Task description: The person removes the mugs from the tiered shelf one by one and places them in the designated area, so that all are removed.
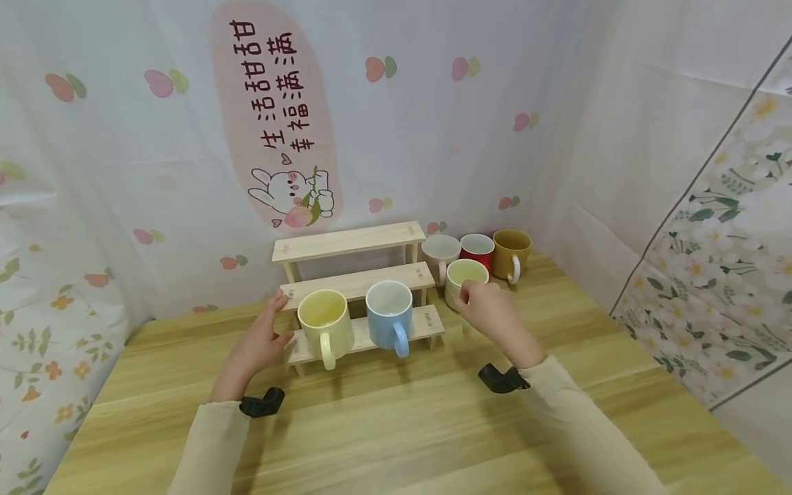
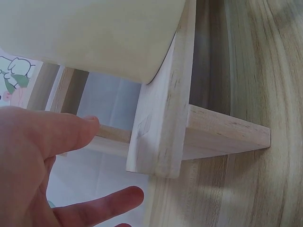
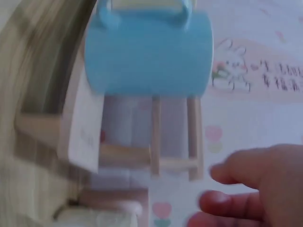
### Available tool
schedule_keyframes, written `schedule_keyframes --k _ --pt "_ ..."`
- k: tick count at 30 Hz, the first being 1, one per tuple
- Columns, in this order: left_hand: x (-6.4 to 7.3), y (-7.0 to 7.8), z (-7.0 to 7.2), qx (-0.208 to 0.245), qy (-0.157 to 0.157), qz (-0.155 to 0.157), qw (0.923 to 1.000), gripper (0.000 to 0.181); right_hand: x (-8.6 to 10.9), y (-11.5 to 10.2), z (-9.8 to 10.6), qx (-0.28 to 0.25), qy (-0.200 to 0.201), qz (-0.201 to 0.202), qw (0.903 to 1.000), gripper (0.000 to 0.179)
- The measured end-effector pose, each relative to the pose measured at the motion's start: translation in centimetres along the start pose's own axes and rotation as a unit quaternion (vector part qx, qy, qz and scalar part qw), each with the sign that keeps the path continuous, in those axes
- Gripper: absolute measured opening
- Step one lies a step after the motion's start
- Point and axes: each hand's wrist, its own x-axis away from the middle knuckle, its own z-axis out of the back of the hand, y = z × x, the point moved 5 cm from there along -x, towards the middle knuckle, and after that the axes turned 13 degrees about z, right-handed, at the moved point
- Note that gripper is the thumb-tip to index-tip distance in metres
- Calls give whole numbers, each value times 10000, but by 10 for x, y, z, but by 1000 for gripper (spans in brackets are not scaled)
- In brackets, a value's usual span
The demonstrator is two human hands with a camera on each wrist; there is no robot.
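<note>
A three-step wooden rack [image 1: 349, 242] stands against the back cloth. On its lowest step sit a yellow mug [image 1: 326, 335] and a blue mug [image 1: 389, 324], handles toward me. My left hand [image 1: 255, 346] is at the rack's left end, fingers extended beside the steps; the left wrist view shows thumb and fingers spread around the step's end. My right hand [image 1: 491, 313] overlaps the rim of a light green mug [image 1: 454, 294] right of the rack. In the blurred right wrist view, the right fingers [image 3: 236, 165] are loosely bent with nothing between them.
Behind the light green mug stand a pale pinkish mug [image 1: 441, 247], a red mug [image 1: 478, 245] and a mustard mug [image 1: 510, 251] with a white handle. Patterned cloth walls [image 1: 711, 240] border the wooden table [image 1: 383, 433] at the back and sides.
</note>
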Motion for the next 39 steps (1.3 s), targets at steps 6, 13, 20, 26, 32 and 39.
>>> schedule_keyframes --k 6,13,20,26,32,39 --pt "-1 1 0 -35 47 -31 10000 68 5 -15 -1 133 421 213 9988 23" --pt "0 1 2 47 33 -28 10000 68 7 -32 -9 203 623 548 9963 24" --pt "0 2 1 88 -9 -25 10000 68 8 -50 -14 46 736 812 9940 26" --pt "0 1 1 95 2 -7 10000 68 8 -63 -18 111 839 1094 9904 29" --pt "-1 -1 1 119 -35 17 9999 69 6 -77 -28 -318 293 1052 9935 37" --pt "-3 -2 0 74 -64 17 10000 69 4 -86 -41 -500 -45 959 9941 36"
